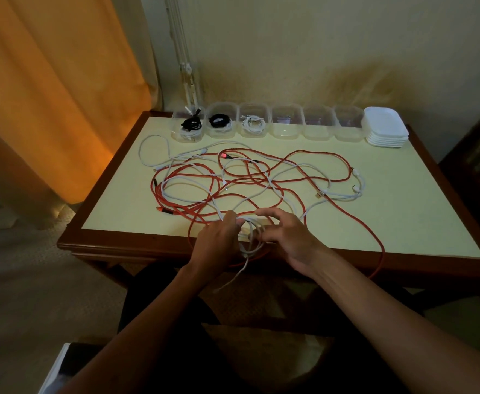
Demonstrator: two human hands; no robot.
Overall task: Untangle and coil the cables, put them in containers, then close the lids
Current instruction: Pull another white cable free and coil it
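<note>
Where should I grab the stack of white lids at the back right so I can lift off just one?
Pinch the top lid of the stack of lids at its front rim, coming from the near side. The lids lie flat and layered, their edges showing there, and the containers crowd the left side.

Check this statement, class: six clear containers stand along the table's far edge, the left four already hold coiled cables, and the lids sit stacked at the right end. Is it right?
Not quite. The head view shows only the left three containers holding coiled cables; the other three are empty. The rest stands: six along the far edge of the table, lids stacked at the right end.
</note>
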